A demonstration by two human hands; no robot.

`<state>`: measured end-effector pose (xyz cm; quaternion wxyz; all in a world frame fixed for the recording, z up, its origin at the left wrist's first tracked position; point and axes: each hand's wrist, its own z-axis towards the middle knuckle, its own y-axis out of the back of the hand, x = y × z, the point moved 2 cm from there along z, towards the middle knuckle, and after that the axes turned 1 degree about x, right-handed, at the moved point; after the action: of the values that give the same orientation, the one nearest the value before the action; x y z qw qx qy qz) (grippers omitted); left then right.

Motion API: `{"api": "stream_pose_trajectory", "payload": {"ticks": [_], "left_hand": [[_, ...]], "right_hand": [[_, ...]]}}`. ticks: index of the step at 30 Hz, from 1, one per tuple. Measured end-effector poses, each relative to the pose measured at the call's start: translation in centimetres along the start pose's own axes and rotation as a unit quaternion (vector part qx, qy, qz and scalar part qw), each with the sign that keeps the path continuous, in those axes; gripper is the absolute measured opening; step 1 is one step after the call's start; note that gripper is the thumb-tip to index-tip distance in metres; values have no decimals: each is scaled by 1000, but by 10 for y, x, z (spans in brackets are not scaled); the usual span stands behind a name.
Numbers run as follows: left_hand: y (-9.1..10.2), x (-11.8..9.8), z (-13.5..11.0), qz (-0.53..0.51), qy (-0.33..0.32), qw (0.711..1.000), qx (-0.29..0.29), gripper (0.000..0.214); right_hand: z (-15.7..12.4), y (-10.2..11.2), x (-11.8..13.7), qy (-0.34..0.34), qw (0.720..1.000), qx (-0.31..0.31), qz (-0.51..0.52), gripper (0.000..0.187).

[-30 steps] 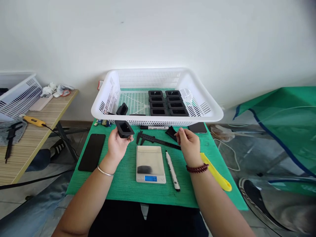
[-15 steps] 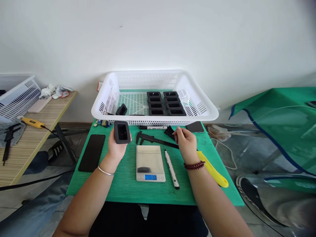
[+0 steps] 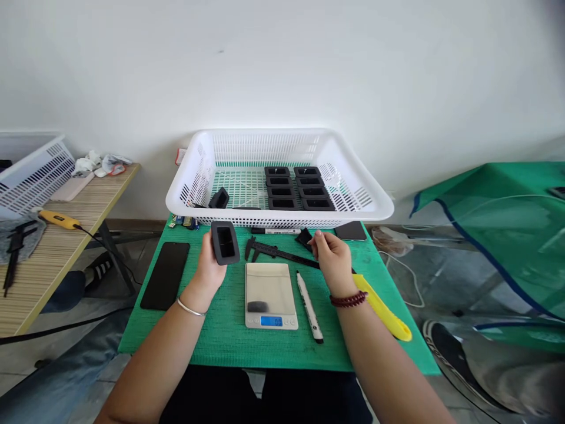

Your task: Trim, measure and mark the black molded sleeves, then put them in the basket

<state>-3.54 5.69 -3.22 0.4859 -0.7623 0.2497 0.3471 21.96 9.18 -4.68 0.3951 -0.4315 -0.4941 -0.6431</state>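
Note:
My left hand (image 3: 210, 263) grips a black hollow rectangular part (image 3: 225, 242) with a flanged rim, its opening tilted toward me. It is held in front of the basket, just left of the digital scale (image 3: 270, 290), whose pan is bare and whose display is lit. My right hand (image 3: 333, 259) is closed with thumb and fingertips pinched together; whatever lies between them is too small or hidden. Beside those fingertips is a small black piece (image 3: 304, 238). A black caliper (image 3: 282, 254) passes under the right hand, and a yellow handle (image 3: 385, 315) shows beside the right wrist.
Behind, a white basket (image 3: 282, 219) holds two rows of black parts (image 3: 282, 192) and a loose one (image 3: 219, 198). On the green mat (image 3: 220, 347) are a phone (image 3: 165, 275), a marker (image 3: 309, 307) and another marker (image 3: 276, 231). A wooden table (image 3: 88, 215) stands left.
My left hand has shifted slightly right and lower, turning the black part a little. My right hand stays nearly in place, still pinched. The whole view has moved slightly.

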Motion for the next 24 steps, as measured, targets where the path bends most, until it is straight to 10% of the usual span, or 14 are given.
{"api": "stream_pose_trajectory", "payload": {"ticks": [24], "left_hand": [[0,-2,1,21,-10,1000,0,23]], "right_hand": [[3,4,0,5,1000,-6,-8,46]]}}
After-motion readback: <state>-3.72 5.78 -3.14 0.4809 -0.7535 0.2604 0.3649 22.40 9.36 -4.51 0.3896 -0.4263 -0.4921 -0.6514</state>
